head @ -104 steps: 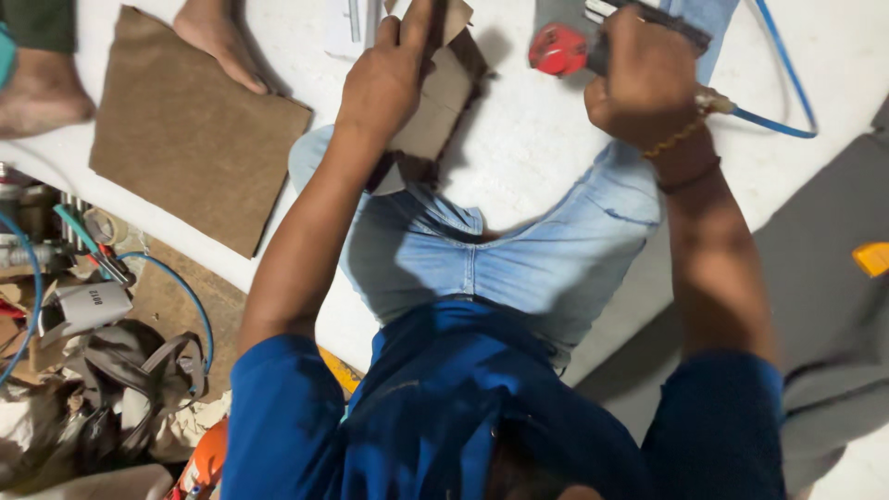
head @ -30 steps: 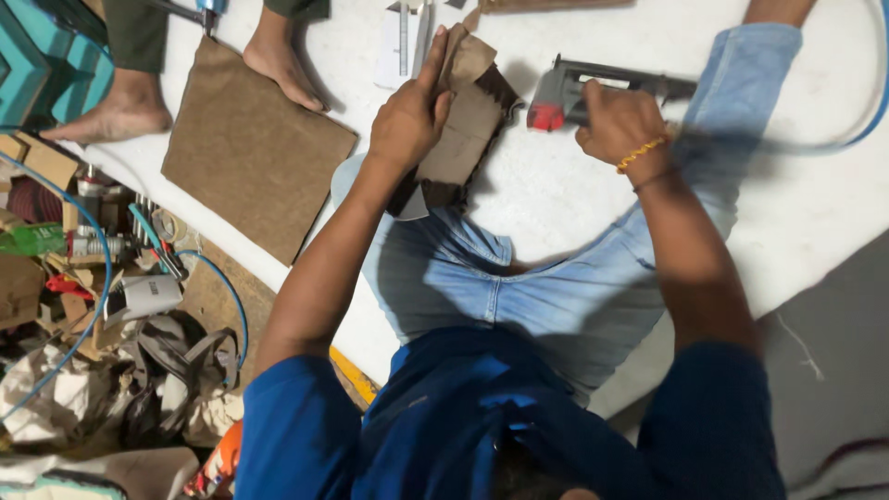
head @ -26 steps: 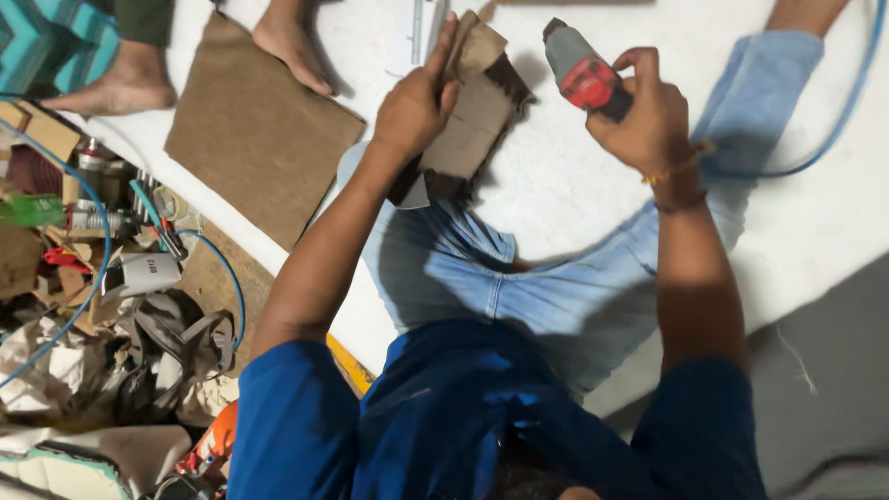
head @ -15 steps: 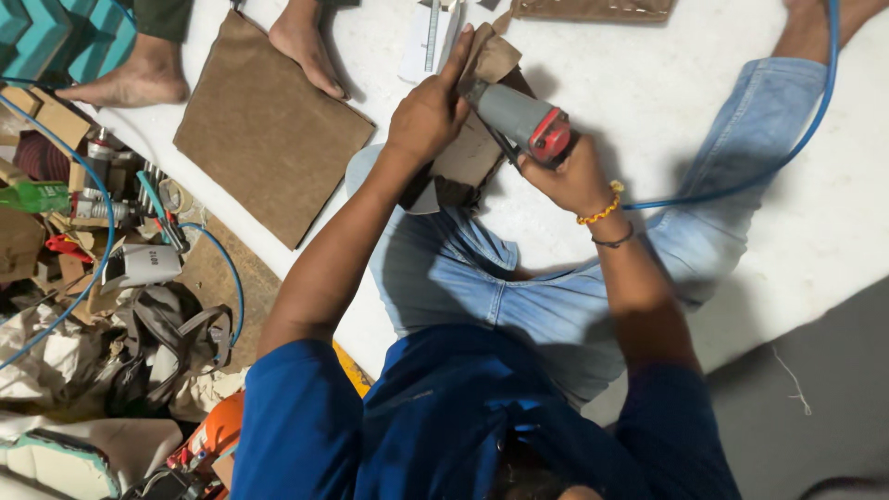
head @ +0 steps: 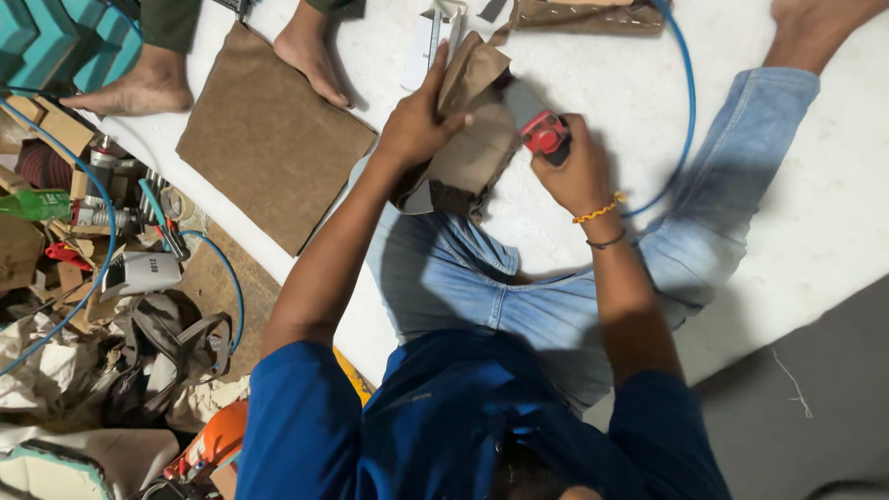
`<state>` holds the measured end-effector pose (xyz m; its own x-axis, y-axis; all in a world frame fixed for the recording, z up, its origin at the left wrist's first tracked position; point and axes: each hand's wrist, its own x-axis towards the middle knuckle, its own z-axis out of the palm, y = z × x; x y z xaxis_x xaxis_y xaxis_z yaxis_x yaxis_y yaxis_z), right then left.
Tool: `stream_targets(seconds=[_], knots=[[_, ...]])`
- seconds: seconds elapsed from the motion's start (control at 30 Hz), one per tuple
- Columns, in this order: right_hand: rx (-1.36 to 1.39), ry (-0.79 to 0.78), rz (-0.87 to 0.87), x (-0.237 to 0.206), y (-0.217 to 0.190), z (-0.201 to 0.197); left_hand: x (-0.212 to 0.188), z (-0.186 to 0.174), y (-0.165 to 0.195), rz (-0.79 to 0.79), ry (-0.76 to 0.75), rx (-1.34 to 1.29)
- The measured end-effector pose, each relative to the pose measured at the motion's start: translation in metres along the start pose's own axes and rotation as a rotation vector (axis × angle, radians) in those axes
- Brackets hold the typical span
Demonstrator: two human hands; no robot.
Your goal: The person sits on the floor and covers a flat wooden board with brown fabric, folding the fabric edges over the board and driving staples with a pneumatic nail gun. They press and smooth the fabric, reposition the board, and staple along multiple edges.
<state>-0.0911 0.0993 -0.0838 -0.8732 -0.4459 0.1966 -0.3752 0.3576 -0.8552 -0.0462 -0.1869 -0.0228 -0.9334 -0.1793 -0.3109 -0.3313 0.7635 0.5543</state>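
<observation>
Brown fabric-covered piece (head: 472, 148) sat on our left knee, far side of the white floor (head: 815, 204); our left hand (head: 417, 125) clamped its folded edge, while our right hand (head: 574, 171) gripped tight the red-and-grey pneumatic stapler (head: 535, 125) pressed against it

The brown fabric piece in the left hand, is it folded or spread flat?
Folded: the brown fabric piece bends over itself, gripped by the left hand.
</observation>
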Motion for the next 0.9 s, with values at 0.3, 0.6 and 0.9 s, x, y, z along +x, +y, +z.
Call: stream_targets(seconds=[0.3,0.6,0.9], knots=[[-0.755,-0.027,0.038,-0.028,0.084,0.035,-0.073,0.016,-0.042,-0.049,-0.127,-0.957],[0.295,-0.068,0.483,-0.066,-0.012,0.019,-0.144,0.095,-0.001,0.608,0.184,-0.687],[0.339,0.212,0.274,-0.138,-0.084,-0.038,-0.133,0.135,0.065,0.473,0.211,-0.263]])
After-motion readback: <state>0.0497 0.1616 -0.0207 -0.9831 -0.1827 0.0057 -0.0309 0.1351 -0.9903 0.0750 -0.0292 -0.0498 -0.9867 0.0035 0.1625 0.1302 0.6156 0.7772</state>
